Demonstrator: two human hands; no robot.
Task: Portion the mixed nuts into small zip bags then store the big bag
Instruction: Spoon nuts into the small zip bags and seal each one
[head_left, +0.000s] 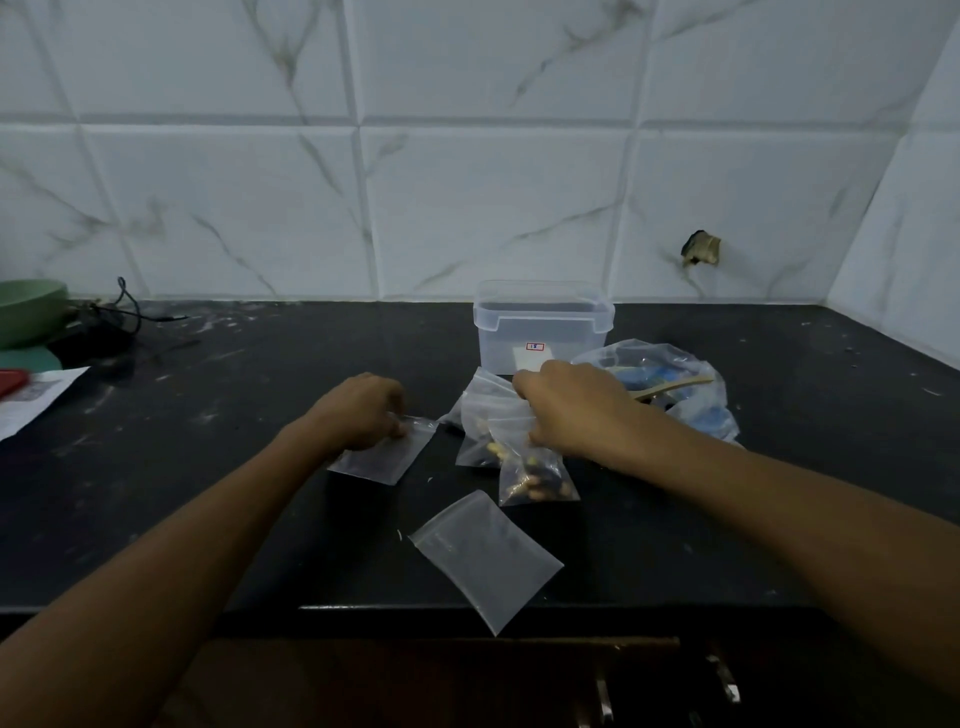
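Head view shows small zip bags spread across the dark desk. Two filled zip bags lie side by side at centre, with nuts showing through the clear film. The right hand has its fingers curled on their tops. To the left, the left hand pinches the top edge of an empty zip bag lying flat on the desk. Another empty zip bag lies nearer the front edge, untouched. The big bag sits crumpled just right of the right hand, its mouth slack, with blue packaging and a tan strip inside.

The step in hand looks like opening the next small bag for filling. It would go best if the left hand peeled the zip lips fully apart and held the mouth upright before any nuts are poured. The filled bags should first be pressed closed along the whole seal and set aside. Thin film will likely cling and slip, so a firm pinch at the corner helps.

Behind the bags stands a clear lidded container with a small white sticker; its red-bordered mark is too small to read. Printed paper at far left is also illegible.
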